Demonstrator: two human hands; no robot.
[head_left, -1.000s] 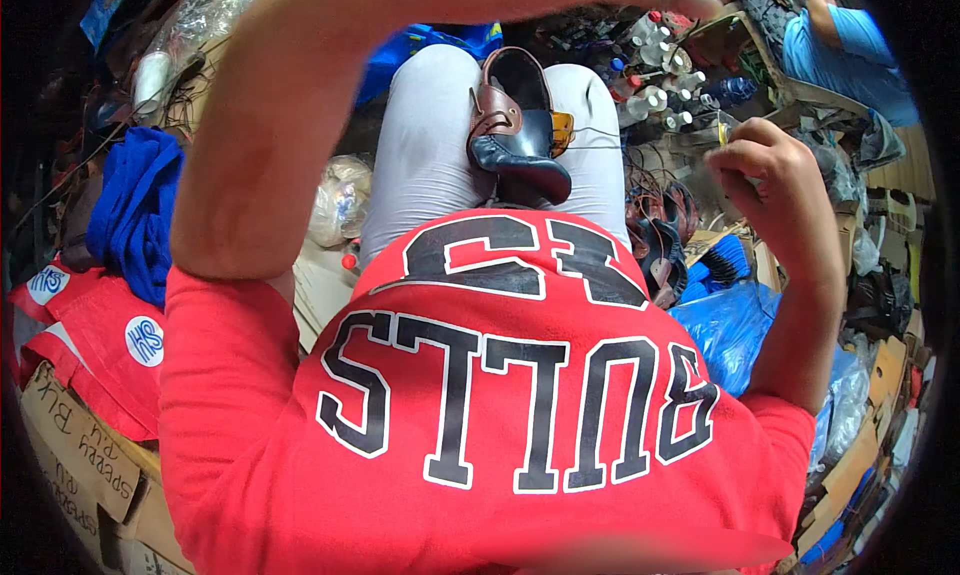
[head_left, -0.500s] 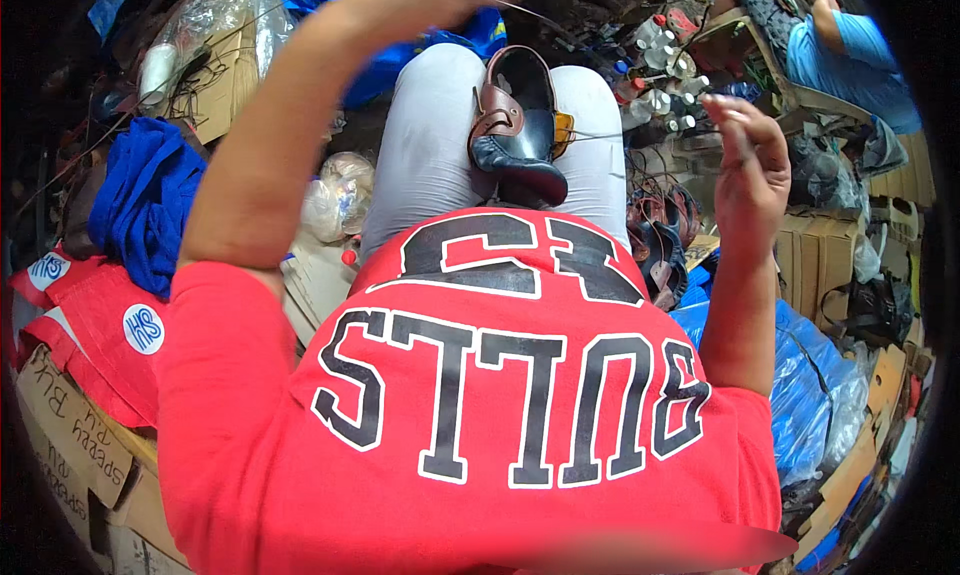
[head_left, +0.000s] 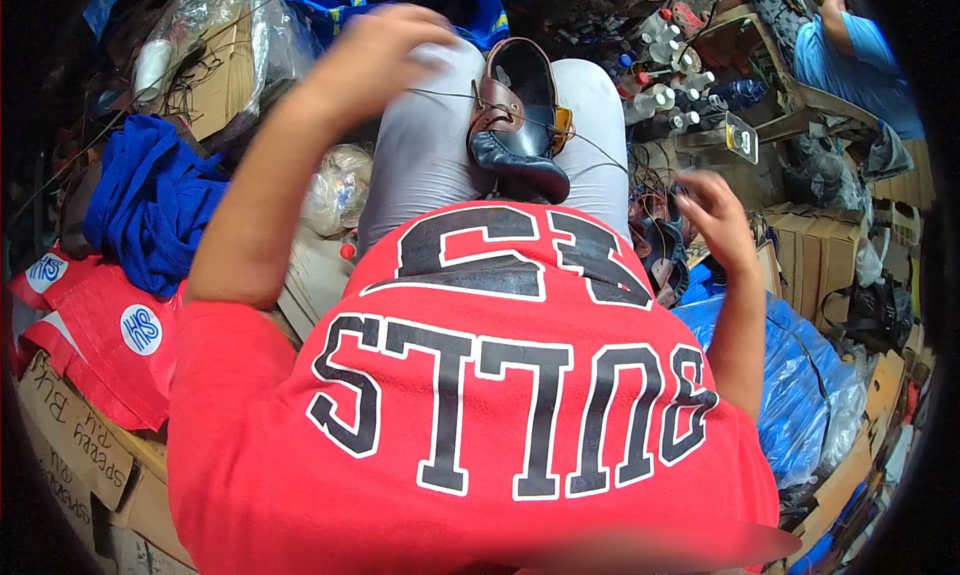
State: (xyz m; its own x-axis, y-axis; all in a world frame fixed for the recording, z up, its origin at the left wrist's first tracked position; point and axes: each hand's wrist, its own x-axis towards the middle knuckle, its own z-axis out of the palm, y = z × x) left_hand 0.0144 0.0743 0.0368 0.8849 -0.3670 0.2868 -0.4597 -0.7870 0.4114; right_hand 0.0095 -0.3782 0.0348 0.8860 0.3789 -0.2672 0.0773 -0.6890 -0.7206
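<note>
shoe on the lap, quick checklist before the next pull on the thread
1. Shoe seated between the thighs, opening up: ok.
2. Thread runs taut from the shoe to the left hand: ok.
3. Left hand's grip on the thread: cannot tell, blurred.
4. Right hand holding the shoe: not ok, it is off to the side, apart from the shoe.
5. Needle in either hand: cannot tell.

Motion-blurred left hand (head_left: 385, 50) fingers

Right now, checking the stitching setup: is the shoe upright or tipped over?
Upright: the shoe rests on the lap, its opening facing up.
</note>
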